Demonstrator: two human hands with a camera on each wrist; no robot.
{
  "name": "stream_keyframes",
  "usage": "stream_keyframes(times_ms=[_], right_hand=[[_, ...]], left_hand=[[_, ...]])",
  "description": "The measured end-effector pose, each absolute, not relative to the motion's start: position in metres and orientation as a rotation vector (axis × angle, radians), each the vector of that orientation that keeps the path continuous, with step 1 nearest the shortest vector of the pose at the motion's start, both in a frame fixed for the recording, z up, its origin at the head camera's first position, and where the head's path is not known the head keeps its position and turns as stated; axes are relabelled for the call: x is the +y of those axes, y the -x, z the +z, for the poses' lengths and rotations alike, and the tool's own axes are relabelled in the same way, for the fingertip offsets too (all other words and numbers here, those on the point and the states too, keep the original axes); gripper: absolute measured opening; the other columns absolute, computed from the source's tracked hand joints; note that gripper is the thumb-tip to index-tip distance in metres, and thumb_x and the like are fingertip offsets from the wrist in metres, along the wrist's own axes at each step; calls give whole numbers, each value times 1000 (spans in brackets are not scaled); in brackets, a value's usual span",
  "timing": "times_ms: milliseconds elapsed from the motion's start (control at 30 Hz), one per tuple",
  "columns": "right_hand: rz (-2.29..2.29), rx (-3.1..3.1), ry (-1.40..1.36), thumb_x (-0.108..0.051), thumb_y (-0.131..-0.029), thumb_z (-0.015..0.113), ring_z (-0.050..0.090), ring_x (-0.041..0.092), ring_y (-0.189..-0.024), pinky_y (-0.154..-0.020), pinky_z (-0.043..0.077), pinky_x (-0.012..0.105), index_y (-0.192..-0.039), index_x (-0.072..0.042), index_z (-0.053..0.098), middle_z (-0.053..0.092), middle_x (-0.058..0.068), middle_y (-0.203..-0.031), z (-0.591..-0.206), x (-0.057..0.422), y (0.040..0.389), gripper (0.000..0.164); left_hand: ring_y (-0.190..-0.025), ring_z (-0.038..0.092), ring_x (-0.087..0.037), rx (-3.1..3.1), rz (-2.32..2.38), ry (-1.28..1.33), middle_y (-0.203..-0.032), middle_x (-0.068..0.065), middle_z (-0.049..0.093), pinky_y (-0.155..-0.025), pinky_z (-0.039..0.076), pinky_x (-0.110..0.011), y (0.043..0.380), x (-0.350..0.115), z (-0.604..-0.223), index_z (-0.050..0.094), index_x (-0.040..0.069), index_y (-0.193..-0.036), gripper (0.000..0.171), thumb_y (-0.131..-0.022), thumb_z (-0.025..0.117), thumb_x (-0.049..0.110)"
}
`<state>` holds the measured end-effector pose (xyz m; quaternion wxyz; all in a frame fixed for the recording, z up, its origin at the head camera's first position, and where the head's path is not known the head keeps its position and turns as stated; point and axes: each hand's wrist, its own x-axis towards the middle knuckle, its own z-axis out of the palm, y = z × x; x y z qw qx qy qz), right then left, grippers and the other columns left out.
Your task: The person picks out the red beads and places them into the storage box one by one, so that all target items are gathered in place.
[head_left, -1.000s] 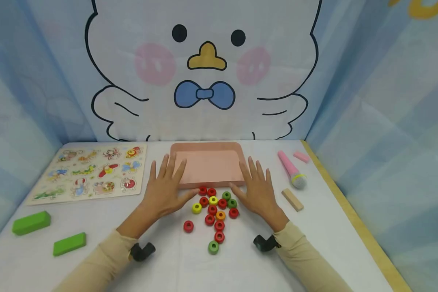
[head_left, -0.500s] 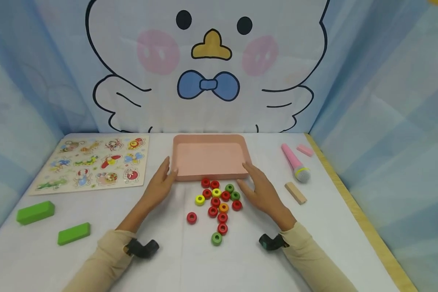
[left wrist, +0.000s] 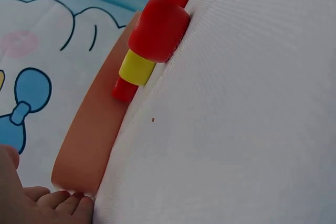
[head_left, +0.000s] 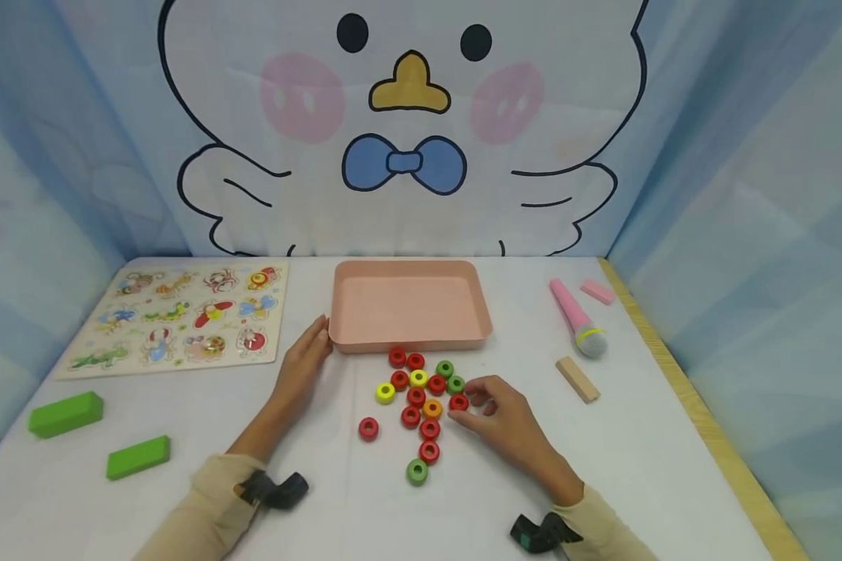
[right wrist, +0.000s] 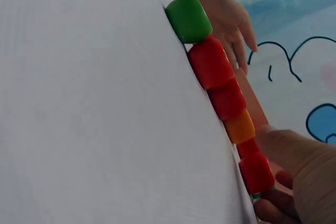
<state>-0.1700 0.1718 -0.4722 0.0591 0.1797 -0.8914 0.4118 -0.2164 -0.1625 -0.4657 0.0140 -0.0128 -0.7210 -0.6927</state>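
Note:
Wooden ring-shaped beads lie in a loose cluster on the white table, among them a green bead (head_left: 417, 472), a yellow bead (head_left: 385, 393) and an orange bead (head_left: 432, 409). At the cluster's right side my right hand (head_left: 512, 425) pinches a red bead (head_left: 458, 402), thumb on the near side and curled fingers on the far side. In the right wrist view this red bead (right wrist: 257, 174) sits between thumb and fingertips, level with its neighbours. My left hand (head_left: 299, 370) has its straight fingers against the left front corner of the pink tray (head_left: 410, 347), which holds nothing.
An animal puzzle board (head_left: 182, 319) lies at the left back, with two green blocks (head_left: 137, 457) in front of it. To the right are a pink toy microphone (head_left: 575, 315), a wooden block (head_left: 578, 379) and a small pink block (head_left: 598, 291). A printed curtain (head_left: 407, 218) closes the back.
Both hands were spread over the tray's front corners. The left has settled at the tray's left side; the right has drawn back toward me and curled around a red bead. The view has tilted slightly.

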Motion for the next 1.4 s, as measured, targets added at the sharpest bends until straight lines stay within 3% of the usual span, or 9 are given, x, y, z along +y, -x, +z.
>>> stream_keyframes(times_ms=[200, 400, 700, 933, 1133, 1400], right_hand=[[1171, -2608, -666, -14, -79, 84, 57, 9, -78, -65, 52, 24, -103, -13, 70, 61, -9, -92, -473, 170, 168, 28], [1220, -2618, -759, -8, -81, 81, 64, 14, -85, -69, 57, 26, -110, -6, 70, 64, -3, -101, -454, 172, 180, 31], [1163, -2781, -995, -11, -88, 76, 64, 20, -99, -86, 56, 31, -119, -3, 68, 66, 5, -110, -396, 123, 278, 33], [1159, -2983, -970, -22, -91, 73, 60, 18, -103, -86, 54, 28, -126, -7, 67, 66, 3, -115, -386, 55, 351, 39], [1203, -3028, -914, -19, -90, 74, 61, 19, -104, -86, 53, 28, -123, -6, 68, 67, 6, -114, -396, 22, 385, 37], [1212, -3124, -814, -16, -89, 74, 59, 21, -104, -91, 52, 29, -124, -3, 67, 67, 9, -118, -412, 10, 400, 38]], left_hand=[[-141, 34, -27, -2248, -2091, 57, -156, -16, 30, -113, 32, -31, 212, -163, -468, 25, -3, -153, 54, -108, 37, 24], [-138, 39, -27, -2265, -2052, 40, -154, -15, 35, -113, 33, -34, 214, -163, -471, 31, -1, -152, 50, -107, 39, 20], [-138, 39, -25, -2335, -1982, 11, -152, -12, 40, -116, 28, -36, 218, -164, -474, 36, 4, -151, 49, -107, 41, 25], [-139, 36, -31, -2377, -1978, -27, -152, -20, 37, -116, 28, -41, 203, -156, -453, 33, -2, -151, 48, -107, 39, 17], [-138, 36, -33, -2394, -1917, 40, -149, -24, 39, -115, 29, -43, 193, -152, -432, 34, -6, -149, 46, -107, 39, 13], [-141, 32, -29, -2367, -1926, 65, -150, -22, 39, -117, 24, -40, 206, -159, -453, 35, -4, -149, 46, -107, 40, 13]])
